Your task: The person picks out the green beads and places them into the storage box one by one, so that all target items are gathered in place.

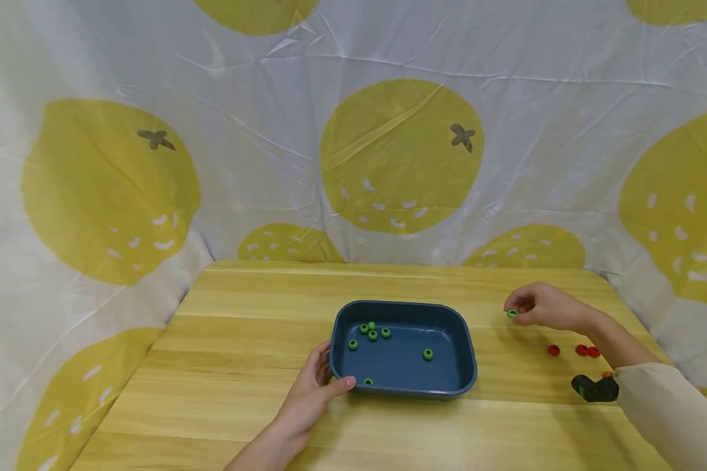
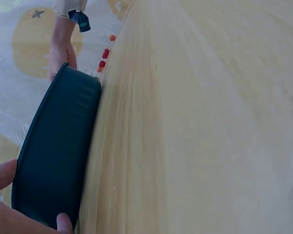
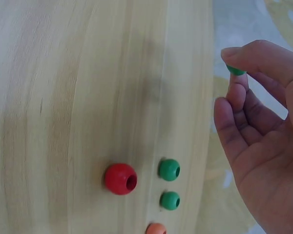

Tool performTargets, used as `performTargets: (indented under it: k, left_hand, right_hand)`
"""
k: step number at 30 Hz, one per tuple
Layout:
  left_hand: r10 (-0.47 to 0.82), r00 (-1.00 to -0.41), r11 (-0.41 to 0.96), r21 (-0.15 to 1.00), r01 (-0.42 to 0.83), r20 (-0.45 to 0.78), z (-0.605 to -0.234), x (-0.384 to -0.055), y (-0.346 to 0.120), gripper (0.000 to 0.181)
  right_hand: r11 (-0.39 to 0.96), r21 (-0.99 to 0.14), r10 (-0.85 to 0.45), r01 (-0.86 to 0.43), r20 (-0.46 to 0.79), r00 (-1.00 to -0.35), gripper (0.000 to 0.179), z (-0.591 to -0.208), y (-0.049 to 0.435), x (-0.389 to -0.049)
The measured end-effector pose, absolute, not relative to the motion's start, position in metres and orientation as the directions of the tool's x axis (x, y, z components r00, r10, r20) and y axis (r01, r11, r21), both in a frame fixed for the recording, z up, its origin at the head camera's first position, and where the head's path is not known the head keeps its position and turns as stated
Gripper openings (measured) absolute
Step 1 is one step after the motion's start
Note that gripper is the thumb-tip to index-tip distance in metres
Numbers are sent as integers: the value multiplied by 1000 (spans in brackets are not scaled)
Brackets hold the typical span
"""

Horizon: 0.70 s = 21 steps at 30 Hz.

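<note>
A dark blue tray (image 1: 400,373) stands on the wooden table with several green beads (image 1: 427,354) lying in it. At its left end my left hand (image 1: 309,392) grips the rim and wall, thumb at the near corner; the left wrist view shows the tray's outer wall (image 2: 58,146). To the right, above the table, my right hand (image 1: 550,307) pinches one green bead (image 1: 512,314) between thumb and fingertip. Below that hand lie red beads (image 1: 554,350), and the right wrist view shows two more green beads (image 3: 169,169) beside a red bead (image 3: 120,179).
An orange bead (image 1: 607,374) is partly hidden by a black device (image 1: 595,388) at the right wrist. The wooden table (image 1: 241,314) ends at a lemon-print cloth (image 1: 259,157) hung behind and at the sides.
</note>
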<state>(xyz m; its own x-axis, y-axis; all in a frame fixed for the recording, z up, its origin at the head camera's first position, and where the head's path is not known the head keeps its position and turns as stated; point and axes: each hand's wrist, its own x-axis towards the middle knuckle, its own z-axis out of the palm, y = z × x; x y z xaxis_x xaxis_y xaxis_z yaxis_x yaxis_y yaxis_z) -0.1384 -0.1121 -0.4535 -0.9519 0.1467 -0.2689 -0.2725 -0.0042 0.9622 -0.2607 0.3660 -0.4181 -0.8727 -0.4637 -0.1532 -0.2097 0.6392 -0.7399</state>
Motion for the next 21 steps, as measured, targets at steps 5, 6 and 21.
performTargets:
  k: [5, 6, 21]
  left_hand:
    - [152, -953, -7, 964, -265, -261, -453, -139, -113, 86]
    - [151, -954, -4, 965, -264, -260, -453, -139, -113, 86]
    - [146, -952, -3, 962, -272, -269, -453, -138, -112, 85]
  right_hand:
    - [625, -739, -505, -251, -138, -852, 16, -414, 356, -266]
    - [622, -740, -512, -257, -136, -848, 16, -412, 353, -267]
    - [591, -719, -610, -366, -102, -786, 14, -392, 313, -276]
